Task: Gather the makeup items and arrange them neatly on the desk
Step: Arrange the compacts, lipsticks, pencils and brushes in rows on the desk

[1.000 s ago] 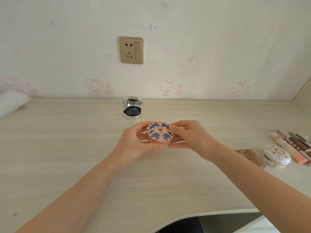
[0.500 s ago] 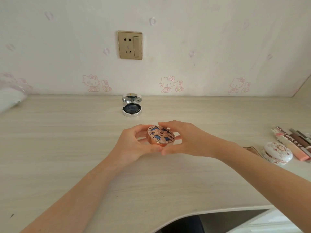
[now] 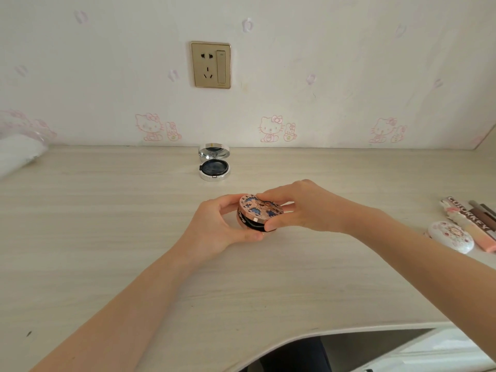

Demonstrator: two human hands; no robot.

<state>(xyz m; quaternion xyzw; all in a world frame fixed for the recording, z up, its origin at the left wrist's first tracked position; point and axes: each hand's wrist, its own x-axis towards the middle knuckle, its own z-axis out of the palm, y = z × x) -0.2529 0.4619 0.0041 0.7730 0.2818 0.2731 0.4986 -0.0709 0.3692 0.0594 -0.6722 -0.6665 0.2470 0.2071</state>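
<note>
Head view centres on a round patterned compact [image 3: 259,212], held just above the pale wooden desk [image 3: 107,237] in the middle of the frame by both hands. The left hand [image 3: 214,226] cups it from the left, thumb curled under the front edge and fingers wrapped behind, which seems meant to steady the base. The right hand [image 3: 308,208] pinches it from the right, with fingers laid over the ornate lid and the thumb pressed at the lower front rim. A dark gap shows beneath the lid's front edge, so the grip looks suited to prising the case open or pressing it closed; which of the two cannot be told. Behind it, toward the upper centre by the wall, a silver compact [image 3: 214,165] stands open with its mirror lid raised, apparently already set in its place. At the right edge of the frame, well apart from the hands, a white floral case [image 3: 451,236] lies just beside a cluster of tubes [image 3: 472,221], probably waiting to be gathered. Judging by this spread, the arranging is at an early stage.
</note>
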